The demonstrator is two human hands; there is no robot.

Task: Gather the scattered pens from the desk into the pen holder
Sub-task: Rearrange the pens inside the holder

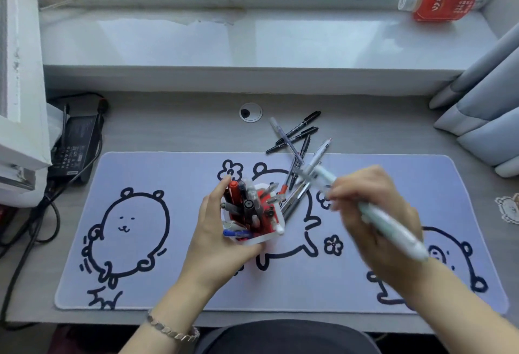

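My left hand [216,230] wraps around a white and red pen holder [269,237] at the middle of the desk mat; several pens stand in it, among them a red marker [233,188]. To its right my right hand [370,213] grips a pale green pen [393,225], blurred, its tip pointing up and left above the mat. A loose pile of pens [295,140] lies behind the holder, across the mat's far edge: black markers and a few clear or grey pens.
A lilac desk mat [168,283] with bear drawings covers the grey desk. A black power adapter [75,145] and cables sit at the left. A cable grommet [250,112] is at the back. A red bottle [441,2] lies on the windowsill. Curtains [483,117] hang at the right.
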